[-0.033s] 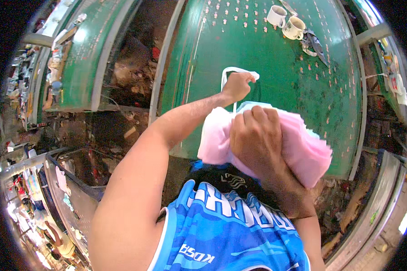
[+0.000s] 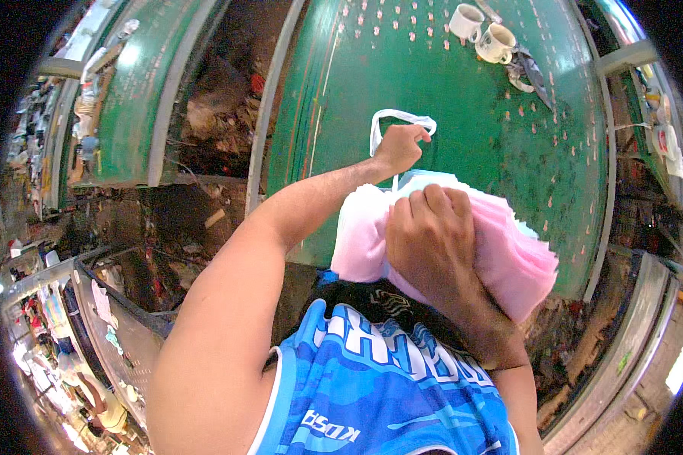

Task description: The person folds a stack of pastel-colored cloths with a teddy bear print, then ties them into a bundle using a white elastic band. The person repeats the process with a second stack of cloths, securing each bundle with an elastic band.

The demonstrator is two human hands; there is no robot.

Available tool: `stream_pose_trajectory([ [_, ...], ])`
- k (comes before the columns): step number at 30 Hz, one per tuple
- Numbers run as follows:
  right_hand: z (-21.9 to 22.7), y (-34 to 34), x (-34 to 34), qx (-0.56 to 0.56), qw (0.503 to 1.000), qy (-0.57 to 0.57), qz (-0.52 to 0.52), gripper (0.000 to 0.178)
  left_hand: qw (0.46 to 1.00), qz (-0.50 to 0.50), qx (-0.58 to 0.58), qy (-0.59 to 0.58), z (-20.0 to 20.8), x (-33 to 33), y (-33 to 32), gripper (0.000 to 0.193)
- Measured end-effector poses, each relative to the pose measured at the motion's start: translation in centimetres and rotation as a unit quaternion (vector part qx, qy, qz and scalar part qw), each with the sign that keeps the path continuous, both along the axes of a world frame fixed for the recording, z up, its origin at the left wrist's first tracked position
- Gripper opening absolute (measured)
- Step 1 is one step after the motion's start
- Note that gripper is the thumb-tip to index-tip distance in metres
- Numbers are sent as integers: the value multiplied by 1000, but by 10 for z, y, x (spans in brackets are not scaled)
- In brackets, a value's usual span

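A thick bundle of pink and pale-blue cloth sheets (image 2: 508,262) is bunched against my front, over the near edge of the green table. My right hand (image 2: 432,231) is closed around its middle, knuckles up, pinching the layers into a waist. Just beyond the bundle, my left hand (image 2: 402,149) is closed in a pinch on a white cloth strip (image 2: 378,125). This strip arcs over the far side of that hand in a loop, and a short length runs down to the bundle's waist. How it passes around the cloth is hidden under my right hand.
The long green table (image 2: 357,76) bears rows of small pinkish printed marks. Two mugs, one white (image 2: 464,21) and one cream (image 2: 495,43), stand at its far right, beside a crumpled dark cloth (image 2: 535,76). Another green table (image 2: 133,114) lies left, across a littered gap.
The loop of white strip beyond my left hand has spread slightly and now bends down on its right side. Both hands stay nearly in place.
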State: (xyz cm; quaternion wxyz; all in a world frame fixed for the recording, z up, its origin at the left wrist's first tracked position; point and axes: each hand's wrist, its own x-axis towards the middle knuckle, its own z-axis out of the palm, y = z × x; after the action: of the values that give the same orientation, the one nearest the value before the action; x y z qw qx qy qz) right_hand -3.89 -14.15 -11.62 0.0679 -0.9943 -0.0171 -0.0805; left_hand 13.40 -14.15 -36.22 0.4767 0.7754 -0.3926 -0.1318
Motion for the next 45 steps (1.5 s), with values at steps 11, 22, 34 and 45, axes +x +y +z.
stream_pose_trajectory([
  [11, 14, -4, 36, -32, 988, 147, -33, 13, 980, -78, 83, 161, -55, -10, -19, 28],
  [22, 71, -50, 47, 278, 909, 312, 18, 34, 962, -151, 164, 161, -50, -3, -2, 25],
  [34, -223, -171, 104, 517, 770, 370, 53, 58, 967, -179, 83, 163, -50, -5, 12, 20],
  [45, -263, -202, 79, 446, 856, 260, 31, 26, 979, -136, 105, 107, -14, -9, 14, 20],
])
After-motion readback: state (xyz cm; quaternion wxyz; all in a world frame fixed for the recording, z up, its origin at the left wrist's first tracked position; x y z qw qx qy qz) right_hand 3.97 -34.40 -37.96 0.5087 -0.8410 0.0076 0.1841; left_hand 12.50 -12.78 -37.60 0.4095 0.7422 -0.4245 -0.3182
